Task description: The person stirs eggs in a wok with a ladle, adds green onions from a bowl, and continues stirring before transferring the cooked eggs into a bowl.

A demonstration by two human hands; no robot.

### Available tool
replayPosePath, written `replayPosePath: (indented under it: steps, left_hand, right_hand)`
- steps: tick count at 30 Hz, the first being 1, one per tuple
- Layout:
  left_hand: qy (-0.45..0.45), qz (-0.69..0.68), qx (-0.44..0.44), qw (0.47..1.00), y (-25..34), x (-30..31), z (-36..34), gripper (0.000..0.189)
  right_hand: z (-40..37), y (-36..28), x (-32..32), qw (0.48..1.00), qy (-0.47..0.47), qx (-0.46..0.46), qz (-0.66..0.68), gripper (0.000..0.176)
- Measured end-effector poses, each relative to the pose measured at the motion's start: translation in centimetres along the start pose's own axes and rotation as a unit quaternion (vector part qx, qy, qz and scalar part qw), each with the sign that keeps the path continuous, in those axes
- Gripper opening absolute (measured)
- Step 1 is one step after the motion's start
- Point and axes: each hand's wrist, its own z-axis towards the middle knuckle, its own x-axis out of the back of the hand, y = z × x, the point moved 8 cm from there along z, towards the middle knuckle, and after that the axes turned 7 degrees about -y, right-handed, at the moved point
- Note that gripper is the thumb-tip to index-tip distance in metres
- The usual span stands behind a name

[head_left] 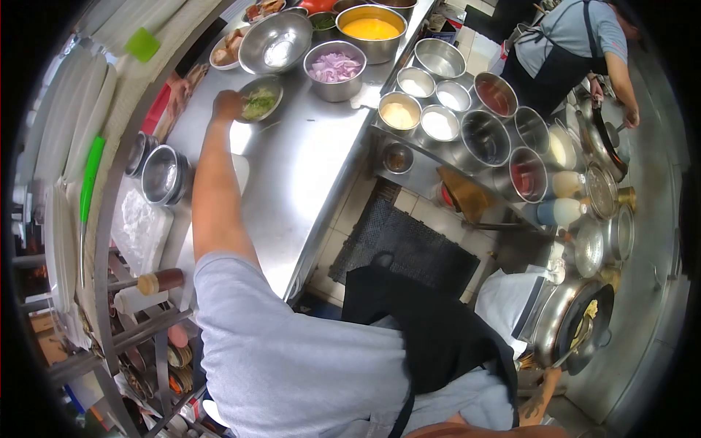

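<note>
My left arm stretches over the steel counter. My left hand (pixel 228 106) is closed at the rim of a small metal bowl (pixel 272 111) that holds chopped greens (pixel 257 102). Beside that bowl stand a pot of chopped purple onion (pixel 336 67) and a large steel mixing bowl (pixel 274 44). At the lower right, my right hand (pixel 550 375) is closed around the handle of a metal ladle (pixel 567 356), its fingers partly hidden. The ladle reaches into a dark wok (pixel 561 310) with yellow food (pixel 587 321) in it.
A pot of yellow liquid (pixel 372 29) stands at the counter's back. Several seasoning containers (pixel 440 123) fill the middle station. A co-worker (pixel 558 51) works at another wok on the upper right. Stacked bowls (pixel 163 175) sit left of my arm; a black mat (pixel 398 237) covers the floor.
</note>
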Motion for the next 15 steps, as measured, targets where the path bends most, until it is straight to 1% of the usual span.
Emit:
replayPosePath:
  steps: [1,2,4,5,6,7,8,9,10,11,12,13,14,15]
  left_hand:
    - [0.062,-0.114,0.124,0.984,-2.0,-0.3,-0.7,0.025]
    - [0.120,-0.226,0.242,0.936,-3.8,-1.8,-2.1,0.028]
    - [0.088,-0.340,0.346,0.870,-4.1,-5.5,-3.9,0.029]
    - [-0.056,-0.494,0.353,0.793,-2.0,-6.8,-5.0,0.028]
    - [-0.042,-0.589,0.367,0.719,-0.3,-6.9,-6.2,0.026]
    - [-0.009,-0.679,0.364,0.637,0.2,-9.0,-6.4,0.031]
    - [0.040,-0.760,0.328,0.560,1.4,-8.6,-7.1,0.029]
    - [0.034,-0.771,0.339,0.537,1.6,-9.2,-7.1,0.028]
    - [-0.001,-0.679,0.238,0.695,1.6,-7.8,-6.8,0.027]
    - [0.000,-0.513,0.136,0.847,2.1,-5.4,-6.9,0.026]
    - [0.047,-0.359,0.054,0.931,2.8,-3.1,-7.5,0.027]
    - [0.076,-0.407,0.063,0.908,2.1,-3.5,-8.1,0.029]
    - [0.100,-0.576,0.017,0.811,-1.1,-7.6,-7.2,0.034]
    - [0.076,-0.727,0.072,0.679,-4.1,-12.2,-6.5,0.039]
  right_hand:
    - [0.0,0.2,0.0,1.000,-0.003,-0.006,0.002,0.033]
    - [0.0,0.4,0.1,1.000,-0.002,-0.006,0.004,0.034]
    - [-0.2,0.9,0.3,1.000,-0.005,-0.013,0.012,0.034]
    - [0.1,1.3,0.5,1.000,-0.007,-0.015,0.017,0.034]
    - [0.1,2.0,0.6,0.999,-0.008,-0.019,0.024,0.034]
    - [0.4,2.3,0.7,0.999,-0.009,-0.019,0.030,0.034]
    - [0.7,2.9,0.9,0.999,-0.010,-0.023,0.038,0.034]
    - [0.9,3.4,1.3,0.999,-0.013,-0.025,0.046,0.034]
    - [1.4,3.7,1.8,0.998,-0.017,-0.024,0.052,0.034]
    - [2.3,4.9,2.3,0.998,-0.021,-0.025,0.060,0.034]
    - [2.9,5.5,2.9,0.997,-0.030,-0.027,0.064,0.034]
    - [3.5,6.2,3.3,0.996,-0.041,-0.033,0.067,0.034]
    - [3.9,6.1,3.8,0.996,-0.047,-0.029,0.067,0.035]
    - [4.1,6.1,4.4,0.995,-0.064,-0.032,0.064,0.035]
